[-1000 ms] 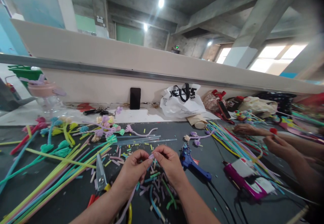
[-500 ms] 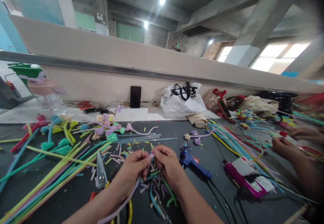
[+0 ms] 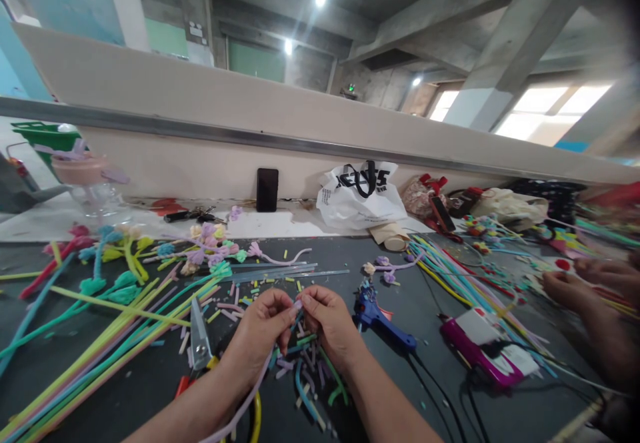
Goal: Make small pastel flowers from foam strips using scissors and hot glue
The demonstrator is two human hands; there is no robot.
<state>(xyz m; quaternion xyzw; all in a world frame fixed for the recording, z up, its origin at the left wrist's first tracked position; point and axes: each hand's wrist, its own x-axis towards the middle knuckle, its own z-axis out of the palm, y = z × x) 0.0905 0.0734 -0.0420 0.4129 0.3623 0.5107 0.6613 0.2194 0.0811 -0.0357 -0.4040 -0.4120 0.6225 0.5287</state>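
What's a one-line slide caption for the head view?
Left hand and right hand pinch a lilac piece, between scissors and a blue glue gun.

lilac fuzzy stem (image 3: 250, 403) — curved | trailing below left hand (image 3: 263, 326) | lilac bit (image 3: 299, 304) — pinched

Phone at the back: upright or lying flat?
Upright: the phone stands on its short edge against the pale panel, dark face outward.

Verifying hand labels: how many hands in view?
4: the wearer's bare left hand and bare right hand, front centre, pinching a small pale purple piece; a co-worker's nearer bare hand by a round red piece, and farther bare hand, far right. Others may be hidden.
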